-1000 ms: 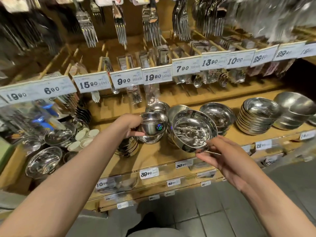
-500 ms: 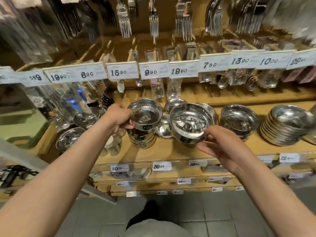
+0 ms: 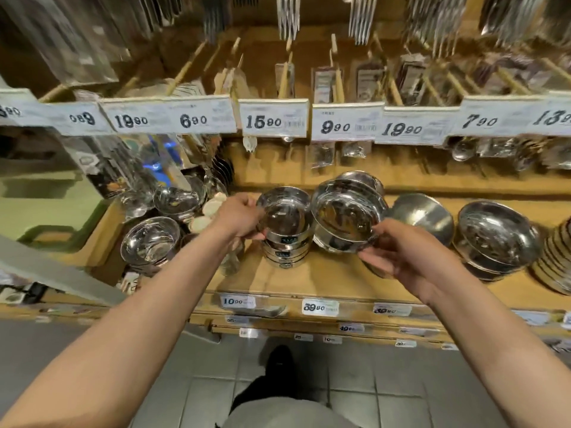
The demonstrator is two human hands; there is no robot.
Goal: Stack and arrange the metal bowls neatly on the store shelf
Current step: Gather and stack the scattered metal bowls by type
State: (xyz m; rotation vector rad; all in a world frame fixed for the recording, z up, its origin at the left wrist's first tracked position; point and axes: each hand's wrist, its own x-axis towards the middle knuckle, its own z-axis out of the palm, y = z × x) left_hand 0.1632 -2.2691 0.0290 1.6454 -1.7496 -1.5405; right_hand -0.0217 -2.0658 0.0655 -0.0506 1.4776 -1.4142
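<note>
Head view: A row of price tags (image 3: pixel 273 122) runs above the wooden shelf (image 3: pixel 324 279); hanging forks (image 3: pixel 287 13) fill the top. An inverted bowl (image 3: pixel 423 216) and a bowl stack (image 3: pixel 494 239) sit to the right. The left hand (image 3: pixel 238 216) grips the rim of the small bowl (image 3: pixel 284 211), seated atop the labelled stack (image 3: pixel 285 251). The right hand (image 3: pixel 401 257) pinches the near rim of the wide bowl (image 3: pixel 347 216), tilted, just beside the stack.

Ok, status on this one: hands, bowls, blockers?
Left hand grips small bowl atop its stack. Right hand holds wide bowl, tilted. No blockers seen.
</note>
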